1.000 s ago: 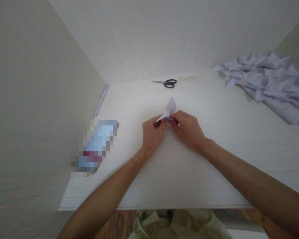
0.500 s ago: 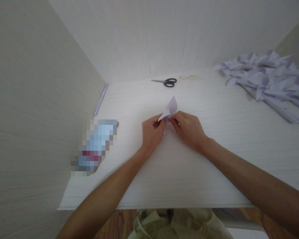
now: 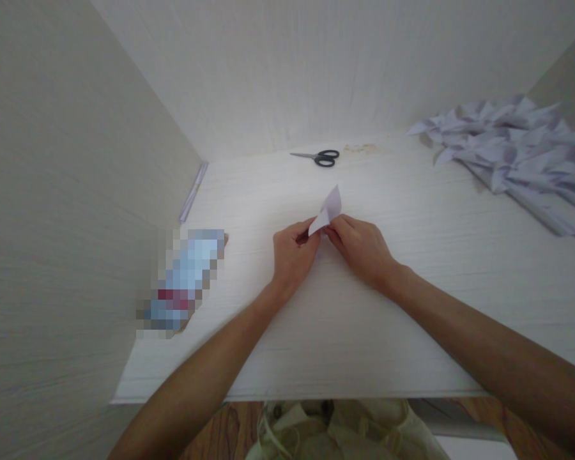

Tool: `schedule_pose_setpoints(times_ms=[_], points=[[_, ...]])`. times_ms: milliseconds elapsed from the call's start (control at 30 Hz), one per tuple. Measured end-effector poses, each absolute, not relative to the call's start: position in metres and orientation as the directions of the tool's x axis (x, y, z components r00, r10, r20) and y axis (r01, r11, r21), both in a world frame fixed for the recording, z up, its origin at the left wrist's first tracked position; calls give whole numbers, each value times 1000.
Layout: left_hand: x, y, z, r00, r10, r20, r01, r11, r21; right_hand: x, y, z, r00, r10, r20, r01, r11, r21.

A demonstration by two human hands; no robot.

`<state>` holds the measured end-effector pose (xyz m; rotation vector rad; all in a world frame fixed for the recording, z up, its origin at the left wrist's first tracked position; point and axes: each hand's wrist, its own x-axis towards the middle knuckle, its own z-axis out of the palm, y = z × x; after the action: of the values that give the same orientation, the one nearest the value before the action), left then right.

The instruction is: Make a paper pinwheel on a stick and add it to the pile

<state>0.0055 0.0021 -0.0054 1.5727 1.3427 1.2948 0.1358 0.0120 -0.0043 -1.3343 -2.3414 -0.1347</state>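
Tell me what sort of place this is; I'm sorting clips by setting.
Probably a home craft desk: both hands fold a small paper piece on a white tabletop, with scissors and a pile of folded papers.

Thin matt paper, pale lilac, that folded piece [image 3: 329,211], crisp along its creases where the fingers [image 3: 316,229] pinch it. Under it the tabletop [image 3: 412,306] shows a white wood-grain laminate, smooth with a soft sheen. The walls [image 3: 76,191] carry the same grained white finish, duller. Far back, the scissors [image 3: 319,157]: dark plastic handles, grey metal blades. On the right, the heap of folded pieces [image 3: 512,147] looks like the same matt lilac paper.
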Motion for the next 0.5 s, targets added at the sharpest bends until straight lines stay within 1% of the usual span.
schedule_pose_setpoints(times_ms=[233,400,500], points=[[4,4,-6,-32,975,221,281,-203,938,136,12,-3,-440,806,397,839,526,-138],[5,3,-7,-6,979,205,298,-194,935,135,12,-2,-435,828,354,851,507,-138],[6,2,-6,-10,979,205,279,-194,941,136,13,-3,-409,842,352,851,491,-187]])
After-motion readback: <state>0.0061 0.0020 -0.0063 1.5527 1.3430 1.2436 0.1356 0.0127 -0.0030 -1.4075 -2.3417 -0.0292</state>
